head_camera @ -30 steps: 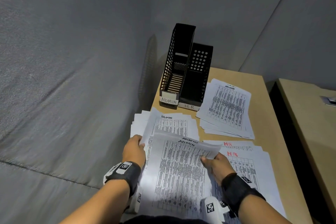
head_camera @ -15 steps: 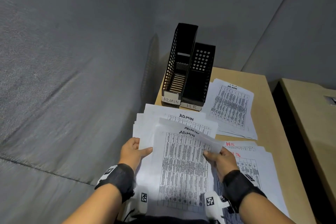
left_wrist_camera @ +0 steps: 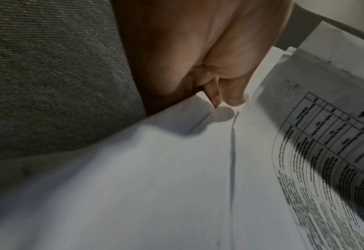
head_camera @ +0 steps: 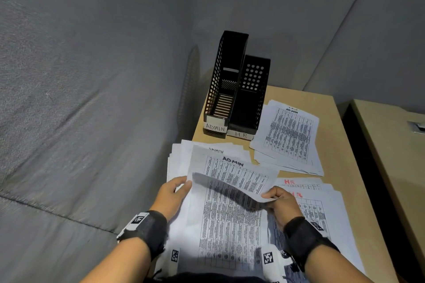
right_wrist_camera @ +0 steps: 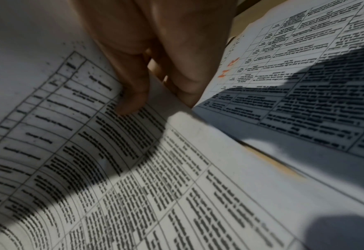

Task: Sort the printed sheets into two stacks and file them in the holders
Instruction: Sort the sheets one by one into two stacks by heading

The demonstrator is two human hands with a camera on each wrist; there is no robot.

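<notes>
The left hand (head_camera: 171, 193) pinches the left edge of the near ADMIN pile (head_camera: 227, 225), and the right hand (head_camera: 277, 202) pinches the right edge of a curling sheet (head_camera: 236, 176) lifted off it. The sheets run lengthwise away from the person toward the two black holders (head_camera: 236, 99) standing at the worktop's (head_camera: 333, 145) far left corner, straight ahead of the left hand, so that hand looks nearer; the HR pile (head_camera: 322, 209) lies to the right.

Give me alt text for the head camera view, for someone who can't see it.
A person's right hand lifts a printed ADMIN sheet off a paper pile while the left hand steadies its edge. Black ADMIN holder and HR holder stand behind on the desk.
</notes>
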